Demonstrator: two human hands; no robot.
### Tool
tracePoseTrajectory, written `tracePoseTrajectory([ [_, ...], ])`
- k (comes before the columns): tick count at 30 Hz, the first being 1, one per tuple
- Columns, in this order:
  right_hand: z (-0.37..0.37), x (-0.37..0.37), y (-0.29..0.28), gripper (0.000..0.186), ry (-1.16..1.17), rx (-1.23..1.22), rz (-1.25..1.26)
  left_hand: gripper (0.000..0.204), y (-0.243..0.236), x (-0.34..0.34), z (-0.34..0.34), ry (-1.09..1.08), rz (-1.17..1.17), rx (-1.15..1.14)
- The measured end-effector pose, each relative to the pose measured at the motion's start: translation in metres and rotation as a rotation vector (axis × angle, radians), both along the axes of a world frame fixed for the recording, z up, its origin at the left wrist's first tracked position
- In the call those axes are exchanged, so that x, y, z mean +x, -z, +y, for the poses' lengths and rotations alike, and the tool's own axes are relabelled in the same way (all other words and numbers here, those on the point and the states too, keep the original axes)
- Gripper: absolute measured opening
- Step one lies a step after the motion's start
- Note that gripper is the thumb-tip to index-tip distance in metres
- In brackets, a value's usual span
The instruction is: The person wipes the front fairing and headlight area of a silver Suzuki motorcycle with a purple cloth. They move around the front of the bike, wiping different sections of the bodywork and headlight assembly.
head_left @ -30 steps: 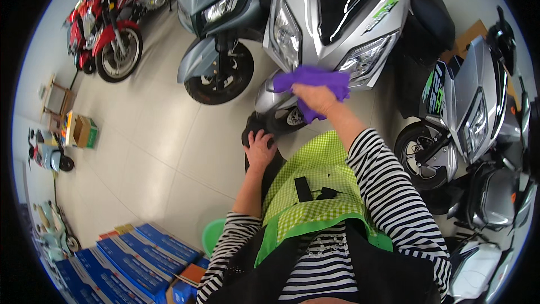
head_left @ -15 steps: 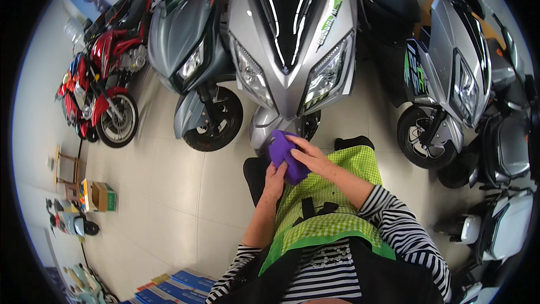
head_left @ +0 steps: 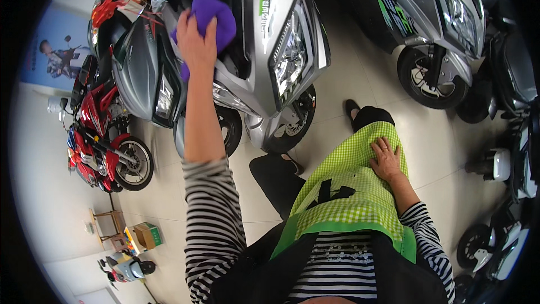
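Note:
Stretched out ahead, my left hand (head_left: 197,50) holds a bunched purple cloth (head_left: 220,18) against the upper front panel of a silver and black scooter (head_left: 256,85). Part of the cloth shows past the fingers, and the palm side is hidden. My right hand (head_left: 386,160) lies flat with fingers spread on the green checked apron (head_left: 346,163) over my right leg, holding nothing. Below the panel are the scooter's headlight (head_left: 291,48) and its front wheel (head_left: 293,124).
A dark grey scooter (head_left: 138,73) stands close on the left, with a red motorcycle (head_left: 101,118) beyond it. Another silver scooter (head_left: 444,28) is at the right. More scooters line the right edge. An opened carton (head_left: 147,235) sits on the tiled floor at the left.
Both hands were together on the cloth near my lap. The left has carried it up and forward to the scooter's panel; the right has let go and moved onto the apron.

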State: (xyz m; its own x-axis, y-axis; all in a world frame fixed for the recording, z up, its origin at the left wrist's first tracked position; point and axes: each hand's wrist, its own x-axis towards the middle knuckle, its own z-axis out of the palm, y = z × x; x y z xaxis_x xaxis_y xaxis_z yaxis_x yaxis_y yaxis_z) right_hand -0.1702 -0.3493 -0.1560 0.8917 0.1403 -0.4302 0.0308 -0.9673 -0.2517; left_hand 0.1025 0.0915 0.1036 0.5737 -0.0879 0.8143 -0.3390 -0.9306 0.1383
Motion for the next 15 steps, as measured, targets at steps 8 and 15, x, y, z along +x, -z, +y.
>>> tracePoseTrajectory([
  [8, 0.000, 0.028, 0.006, 0.047, 0.066, 0.129, -0.025, 0.055, 0.018, 0.054, -0.062, -0.206, 0.049, 0.514],
  [15, 0.002, 0.041, 0.012, 0.046, 0.036, 0.132, -0.054, 0.051, 0.107, -0.068, -0.084, 0.099, 0.278, 0.790],
])
